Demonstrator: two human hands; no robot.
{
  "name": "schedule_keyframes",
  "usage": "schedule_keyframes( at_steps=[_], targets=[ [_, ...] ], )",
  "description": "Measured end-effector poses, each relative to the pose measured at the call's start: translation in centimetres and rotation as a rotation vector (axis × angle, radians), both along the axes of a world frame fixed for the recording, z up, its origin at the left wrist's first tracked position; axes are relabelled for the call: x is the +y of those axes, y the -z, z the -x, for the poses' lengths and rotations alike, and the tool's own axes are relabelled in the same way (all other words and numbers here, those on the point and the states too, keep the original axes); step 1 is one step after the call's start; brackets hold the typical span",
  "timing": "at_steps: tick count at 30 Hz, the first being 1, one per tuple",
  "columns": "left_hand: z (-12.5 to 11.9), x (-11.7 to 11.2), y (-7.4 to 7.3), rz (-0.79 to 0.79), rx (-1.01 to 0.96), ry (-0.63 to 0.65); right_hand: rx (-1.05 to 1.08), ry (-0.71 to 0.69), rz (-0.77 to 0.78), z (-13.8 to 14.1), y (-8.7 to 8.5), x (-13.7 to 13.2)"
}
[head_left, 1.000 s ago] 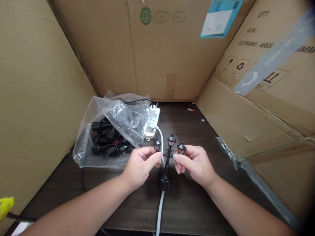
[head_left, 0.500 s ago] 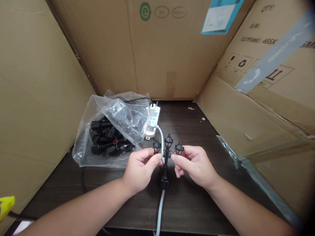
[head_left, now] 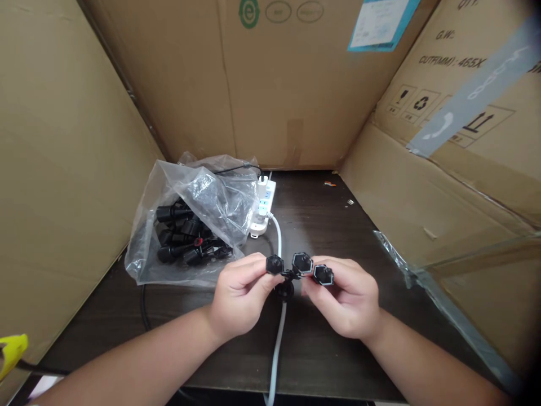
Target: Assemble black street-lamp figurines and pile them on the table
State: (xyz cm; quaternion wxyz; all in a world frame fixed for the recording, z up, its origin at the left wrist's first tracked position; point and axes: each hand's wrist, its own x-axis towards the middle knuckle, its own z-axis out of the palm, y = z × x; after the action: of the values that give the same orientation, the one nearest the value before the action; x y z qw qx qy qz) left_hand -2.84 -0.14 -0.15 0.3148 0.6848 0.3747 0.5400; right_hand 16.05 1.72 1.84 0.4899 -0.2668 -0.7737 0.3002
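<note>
"What's at the far left?"

"A yellow plastic object (head_left: 10,351), cut off by the frame, so I can't say what it is."

"Moving right?"

"A clear plastic bag (head_left: 146,256) around black plug-like pieces (head_left: 173,239), blurred by the film. Just beside it lies a white power strip (head_left: 265,208)."

"And the hands?"

"The left hand (head_left: 240,299) and right hand (head_left: 344,299) are close together, both clamped on a small black three-headed lamp-post model (head_left: 302,262), held tipped over above a dark wooden counter (head_left: 313,225). Their fingers hide most of its stem."

"Does the white cable (head_left: 279,242) join its round black base (head_left: 284,291)?"

"The model covers that spot, so I can't tell. Further right stands a brown cardboard wall (head_left: 422,237)."
</note>
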Motion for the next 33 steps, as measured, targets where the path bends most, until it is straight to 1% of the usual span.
schedule_keyframes(
  at_steps=[2,5,7,12,20,24,33],
  targets=[
    [0.13,-0.04,-0.05,-0.068,0.011,0.039,0.009,-0.021,-0.053,0.02,0.10,-0.03],
    [0.25,-0.04,-0.12,-0.159,0.010,0.107,0.040,-0.104,-0.070,0.13,0.33,0.00],
    [0.25,0.01,-0.18,-0.183,0.013,0.136,0.039,-0.140,-0.072,0.16,0.48,0.03],
    [0.11,0.12,-0.21,-0.192,0.010,0.162,0.017,-0.141,-0.088,-0.04,0.66,0.05],
    [0.14,0.07,0.28,-0.171,0.016,0.172,-0.015,-0.130,-0.149,-0.19,0.74,0.19],
    [0.12,0.07,0.21,-0.144,0.041,0.148,-0.014,-0.125,-0.144,-0.17,0.71,0.22],
    [0.00,0.01,0.02,-0.156,0.038,0.130,-0.022,-0.113,-0.126,-0.16,0.74,0.21]
  ],
)
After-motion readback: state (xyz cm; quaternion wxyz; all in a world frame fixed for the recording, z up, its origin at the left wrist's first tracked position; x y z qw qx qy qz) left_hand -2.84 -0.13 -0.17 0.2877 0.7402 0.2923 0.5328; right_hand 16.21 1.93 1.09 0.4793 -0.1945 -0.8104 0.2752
